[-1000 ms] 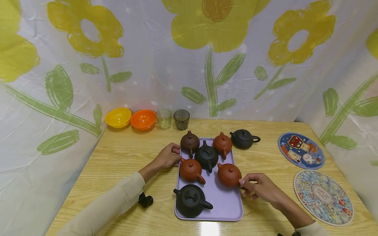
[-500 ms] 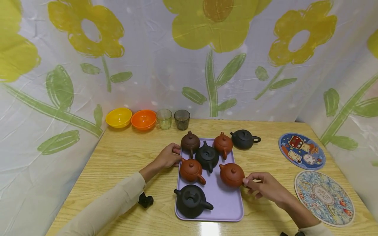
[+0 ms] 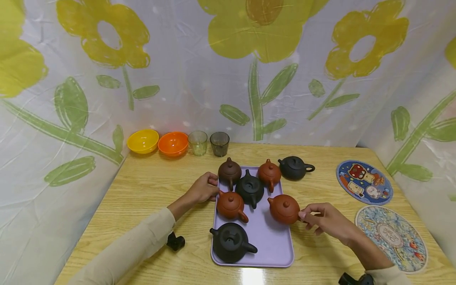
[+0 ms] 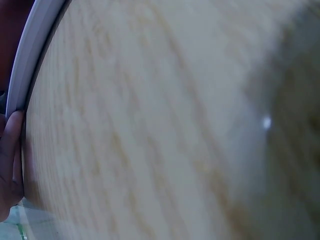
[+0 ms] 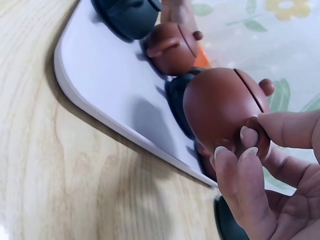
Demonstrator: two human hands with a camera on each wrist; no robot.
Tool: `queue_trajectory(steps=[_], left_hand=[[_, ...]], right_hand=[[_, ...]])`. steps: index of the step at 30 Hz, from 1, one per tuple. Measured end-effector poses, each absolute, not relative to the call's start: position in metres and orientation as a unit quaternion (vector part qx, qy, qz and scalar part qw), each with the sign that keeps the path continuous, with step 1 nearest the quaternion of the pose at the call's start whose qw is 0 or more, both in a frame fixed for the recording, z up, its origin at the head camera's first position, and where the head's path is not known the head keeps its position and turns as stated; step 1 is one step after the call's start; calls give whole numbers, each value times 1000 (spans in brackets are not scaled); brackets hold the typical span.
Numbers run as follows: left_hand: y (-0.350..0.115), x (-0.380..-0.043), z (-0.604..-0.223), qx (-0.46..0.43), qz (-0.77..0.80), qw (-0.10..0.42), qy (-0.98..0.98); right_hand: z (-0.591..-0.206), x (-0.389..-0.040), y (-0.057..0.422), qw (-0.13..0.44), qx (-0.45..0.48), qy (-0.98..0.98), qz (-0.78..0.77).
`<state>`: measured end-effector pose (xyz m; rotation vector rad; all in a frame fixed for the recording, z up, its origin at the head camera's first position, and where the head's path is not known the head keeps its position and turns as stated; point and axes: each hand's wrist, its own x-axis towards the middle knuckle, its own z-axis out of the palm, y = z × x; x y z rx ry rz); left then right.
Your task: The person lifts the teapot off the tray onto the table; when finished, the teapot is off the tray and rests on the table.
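Note:
My right hand (image 3: 329, 223) pinches the handle of a reddish-brown clay teapot (image 3: 285, 209) at the right side of a lilac tray (image 3: 268, 253). In the right wrist view this teapot (image 5: 225, 102) hangs above the tray, its shadow falling below, with thumb and fingers around the handle. My left hand (image 3: 204, 189) grips the tray's left edge; the left wrist view shows its fingers (image 4: 11, 150) against the rim. Several teapots stand on the tray: a dark brown one (image 3: 229, 172), a black one (image 3: 249, 190), two reddish ones (image 3: 230, 206) (image 3: 269, 174) and a larger black one (image 3: 229, 242).
Another black teapot (image 3: 293, 168) stands behind the tray's right corner. Along the back are a yellow bowl (image 3: 143, 142), an orange bowl (image 3: 173, 144), a greenish glass (image 3: 198, 144) and a dark glass (image 3: 219, 145). Two round mats (image 3: 364, 183) (image 3: 390, 238) lie at the right.
My right hand has moved to the right and up, carrying the reddish-brown teapot from near the tray's surface. The left hand and the tray stay where they were.

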<state>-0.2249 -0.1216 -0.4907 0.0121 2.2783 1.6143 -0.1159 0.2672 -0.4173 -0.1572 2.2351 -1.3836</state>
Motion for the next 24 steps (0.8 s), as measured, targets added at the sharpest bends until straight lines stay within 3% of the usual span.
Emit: queue_trajectory(steps=[24], left_hand=[[-122,-224,-487,10,576,174,799]], right_hand=[[-417,-137,297,291,-109,803,-508]])
